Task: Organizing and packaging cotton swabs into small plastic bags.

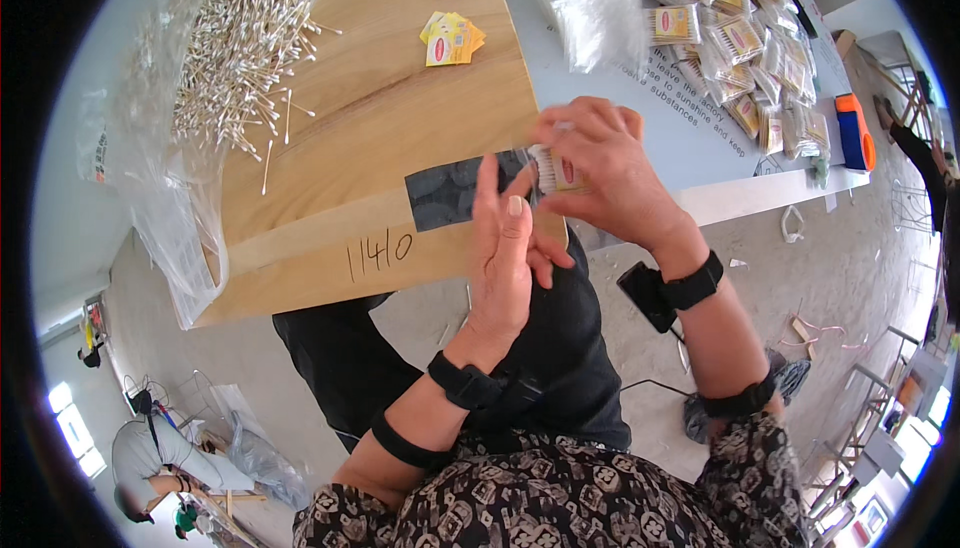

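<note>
My right hand (610, 163) is closed round a small clear packet of cotton swabs (546, 170) with a yellow card in it, just above the table's near right edge. White swab tips show at the packet's left side. My left hand (503, 263) is beside the packet's left end, its fingers stretched out and slightly blurred; I cannot tell whether they touch the plastic. Under the hands, a dark grey patch (438, 196) lies on the wooden table (370, 128).
Loose cotton swabs (245, 58) spill from a large clear bag (150, 148) at the left. Yellow cards (452, 40) lie farther back. At the right are empty clear bags (588, 8), a heap of filled packets (735, 38) and an orange-and-blue object (855, 133). Another person (170, 453) bends at lower left.
</note>
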The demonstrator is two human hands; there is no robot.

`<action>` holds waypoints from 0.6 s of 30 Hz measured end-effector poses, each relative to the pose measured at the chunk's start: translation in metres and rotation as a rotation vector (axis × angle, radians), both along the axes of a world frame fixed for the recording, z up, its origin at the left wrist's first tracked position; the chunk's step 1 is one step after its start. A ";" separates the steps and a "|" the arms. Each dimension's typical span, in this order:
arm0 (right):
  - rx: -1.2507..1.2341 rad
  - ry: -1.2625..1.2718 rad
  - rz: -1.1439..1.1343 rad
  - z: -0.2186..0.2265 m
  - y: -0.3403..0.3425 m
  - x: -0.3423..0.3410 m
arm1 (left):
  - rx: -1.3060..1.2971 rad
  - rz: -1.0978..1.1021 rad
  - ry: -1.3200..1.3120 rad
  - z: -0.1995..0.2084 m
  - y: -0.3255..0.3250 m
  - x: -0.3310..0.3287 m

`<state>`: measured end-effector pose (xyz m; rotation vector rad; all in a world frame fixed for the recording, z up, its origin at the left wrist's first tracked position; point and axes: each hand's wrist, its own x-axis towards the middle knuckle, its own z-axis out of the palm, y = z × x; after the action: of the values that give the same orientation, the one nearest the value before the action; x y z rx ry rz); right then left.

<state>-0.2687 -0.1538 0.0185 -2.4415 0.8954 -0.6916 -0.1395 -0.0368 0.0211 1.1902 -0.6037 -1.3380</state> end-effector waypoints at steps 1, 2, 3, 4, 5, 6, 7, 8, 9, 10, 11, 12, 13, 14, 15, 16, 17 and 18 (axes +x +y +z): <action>-0.041 -0.085 -0.106 -0.001 0.001 -0.003 | -0.006 -0.003 0.000 -0.002 0.000 0.003; -0.046 -0.086 -0.110 -0.005 0.002 -0.006 | -0.035 0.030 -0.214 -0.005 0.000 0.008; 0.329 -0.467 -0.361 -0.010 0.005 -0.009 | -0.065 0.067 -0.430 -0.007 0.002 0.013; 0.704 -0.841 -0.619 -0.017 0.007 -0.015 | -0.120 0.035 -0.548 -0.009 0.001 0.018; 0.692 -0.840 -0.631 -0.029 0.009 -0.022 | -0.127 0.024 -0.540 -0.009 -0.002 0.020; 0.930 -0.879 -0.625 -0.035 0.010 -0.022 | -0.220 -0.063 -0.957 -0.009 -0.008 0.023; 1.168 -0.911 -0.612 -0.038 0.010 -0.024 | -0.315 -0.151 -1.373 -0.009 -0.011 0.023; 1.203 -0.940 -0.642 -0.043 0.016 -0.021 | -0.262 -0.262 -1.361 -0.009 -0.012 0.021; 1.204 -0.944 -0.639 -0.036 0.020 -0.012 | -0.263 -0.262 -1.366 -0.009 -0.011 0.020; 1.104 -0.857 -0.646 -0.028 0.023 -0.007 | -0.228 -0.338 -1.459 -0.009 -0.011 0.016; 1.005 -0.770 -0.649 -0.025 0.024 -0.001 | -0.191 -0.415 -1.552 -0.010 -0.010 0.013; 0.768 -0.733 -0.668 -0.034 0.022 0.004 | -0.195 -0.454 -1.580 -0.012 -0.010 0.008; 0.763 -0.735 -0.674 -0.038 0.020 0.002 | -0.203 -0.457 -1.579 -0.013 -0.012 0.006; 0.690 -0.575 -0.647 -0.042 0.018 -0.001 | -0.207 -0.455 -1.573 -0.014 -0.014 0.005; 0.622 -0.418 -0.610 -0.039 0.018 0.003 | -0.203 -0.451 -1.574 -0.014 -0.015 0.007; 0.625 -0.422 -0.607 -0.035 0.019 0.007 | -0.200 -0.451 -1.578 -0.014 -0.015 0.010; 0.727 -0.443 -0.651 -0.029 0.021 0.010 | -0.191 -0.479 -1.567 -0.013 -0.014 0.012; 0.823 -0.463 -0.699 -0.023 0.021 0.011 | -0.192 -0.507 -1.553 -0.012 -0.016 0.013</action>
<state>-0.2581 -0.1325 -0.0043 -1.1700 1.4643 -0.8391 -0.1263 -0.0525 0.0095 1.8435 -2.1628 -0.4280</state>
